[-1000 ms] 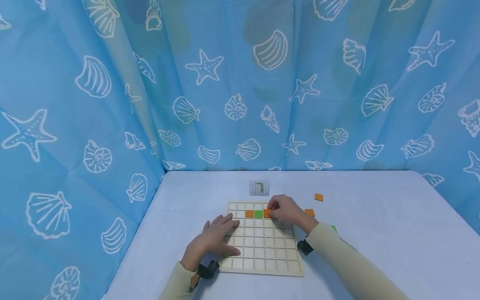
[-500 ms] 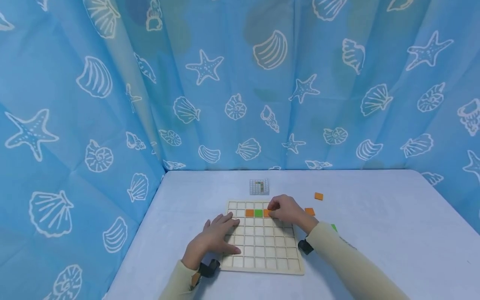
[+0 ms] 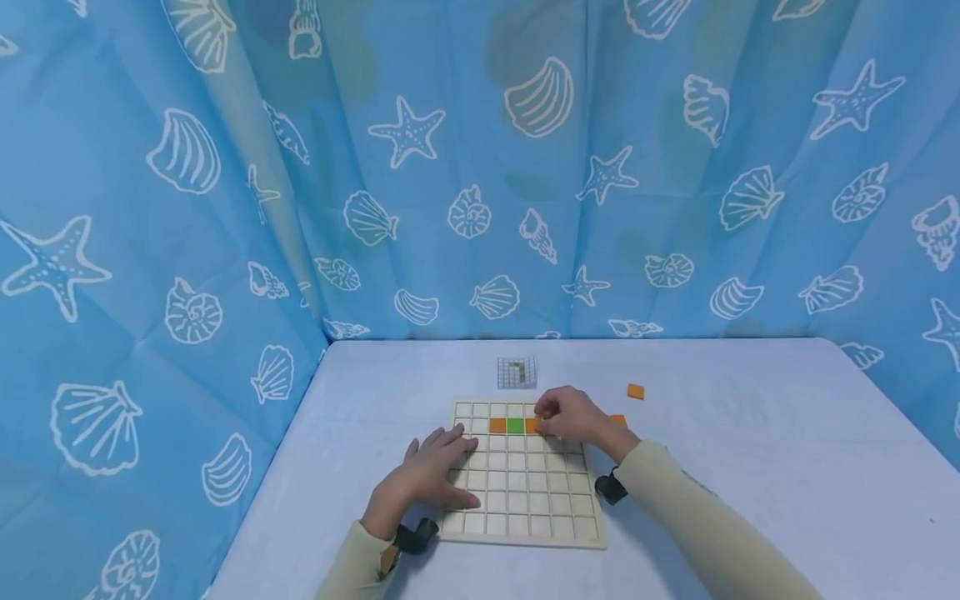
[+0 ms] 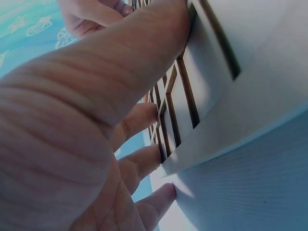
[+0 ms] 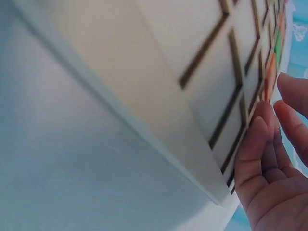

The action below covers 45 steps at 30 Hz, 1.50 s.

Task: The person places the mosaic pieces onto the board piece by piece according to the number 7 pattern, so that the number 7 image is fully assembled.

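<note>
A wooden grid board point(image 3: 525, 500) lies on the table in front of me. Its second row holds an orange tile point(image 3: 497, 425), a green tile point(image 3: 515, 425) and a second orange tile point(image 3: 532, 426). My right hand point(image 3: 564, 417) is at that second orange tile, thumb and fingertips curled round its right edge. My left hand point(image 3: 435, 471) lies flat on the board's left side, fingers spread. The left wrist view shows those fingers point(image 4: 139, 120) on the board's point(image 4: 211, 96) edge. In the right wrist view, fingers point(image 5: 262, 144) touch the board point(image 5: 159, 62) by the orange tile point(image 5: 269, 72).
A small pattern card point(image 3: 517, 372) lies behind the board. Two loose orange tiles point(image 3: 636, 391) point(image 3: 617, 420) sit on the pale table point(image 3: 750, 467) to the right. Blue sea-shell curtains point(image 3: 480, 167) close in the back and both sides.
Almost nothing moved. My right forearm shifted slightly and now covers a green tile that showed on the table beside the sleeve.
</note>
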Available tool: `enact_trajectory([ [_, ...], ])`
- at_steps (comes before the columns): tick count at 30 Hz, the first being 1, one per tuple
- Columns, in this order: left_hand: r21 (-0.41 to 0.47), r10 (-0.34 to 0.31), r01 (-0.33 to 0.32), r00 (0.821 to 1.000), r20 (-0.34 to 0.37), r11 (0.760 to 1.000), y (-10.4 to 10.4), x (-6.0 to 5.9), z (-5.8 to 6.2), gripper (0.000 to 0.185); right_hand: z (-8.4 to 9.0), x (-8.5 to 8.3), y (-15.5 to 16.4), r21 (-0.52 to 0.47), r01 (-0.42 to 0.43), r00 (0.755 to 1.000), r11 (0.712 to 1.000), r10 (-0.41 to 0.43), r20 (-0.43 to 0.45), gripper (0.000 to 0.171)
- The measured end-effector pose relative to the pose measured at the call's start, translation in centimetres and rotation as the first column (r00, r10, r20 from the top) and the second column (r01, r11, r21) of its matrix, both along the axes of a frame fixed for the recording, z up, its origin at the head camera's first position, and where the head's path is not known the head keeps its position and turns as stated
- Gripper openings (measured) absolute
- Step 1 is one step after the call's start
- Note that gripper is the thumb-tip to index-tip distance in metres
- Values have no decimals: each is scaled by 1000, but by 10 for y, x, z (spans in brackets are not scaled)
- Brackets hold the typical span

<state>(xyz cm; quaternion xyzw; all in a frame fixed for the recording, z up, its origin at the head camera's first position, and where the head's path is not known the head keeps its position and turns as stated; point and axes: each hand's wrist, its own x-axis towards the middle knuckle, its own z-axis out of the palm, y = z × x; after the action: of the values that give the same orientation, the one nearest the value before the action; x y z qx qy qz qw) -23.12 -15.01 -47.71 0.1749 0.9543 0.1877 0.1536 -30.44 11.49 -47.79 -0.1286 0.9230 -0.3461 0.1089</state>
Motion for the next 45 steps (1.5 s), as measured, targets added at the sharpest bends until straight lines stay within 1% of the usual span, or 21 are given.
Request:
enact_trajectory([
  [4,6,-11,11,1000,-2,1000,0,2,1,88,5,2,8,-33,-37,999,999,36,-25,19],
  [8,13,-5,5,1000,-2,1000,-1,2,1,88,13,2,17,-57,-52,998,997,50,-29,21],
  [11,14,1,-1,1000,1,1000,-1,1,0,88,19,0,25,-52,-58,998,997,57,-28,22],
  [14,10,-6,6,1000,-5,1000,-1,0,-2,88,24,-1,33,-52,-67,997,996,65,-28,23],
  [20,-9,-12,12,1000,-12,1000,-1,1,-2,88,28,0,48,-52,-58,998,997,56,-38,25],
  [25,-7,-5,5,1000,-11,1000,-2,3,-1,88,26,-3,60,-10,-3,999,1000,2,-34,26],
  [28,1,0,0,1000,-5,1000,-2,3,0,88,22,-4,69,12,36,999,999,-36,-16,27],
  [37,-11,15,-15,1000,-1,1000,0,2,0,88,2,-4,100,30,92,994,995,-94,49,29],
  [39,-12,17,-17,1000,-2,1000,0,2,1,87,-1,-2,106,28,101,993,995,-102,57,30],
  [45,-1,6,-6,1000,-14,1000,0,2,1,87,-5,1,123,-35,58,996,998,-55,76,35],
])
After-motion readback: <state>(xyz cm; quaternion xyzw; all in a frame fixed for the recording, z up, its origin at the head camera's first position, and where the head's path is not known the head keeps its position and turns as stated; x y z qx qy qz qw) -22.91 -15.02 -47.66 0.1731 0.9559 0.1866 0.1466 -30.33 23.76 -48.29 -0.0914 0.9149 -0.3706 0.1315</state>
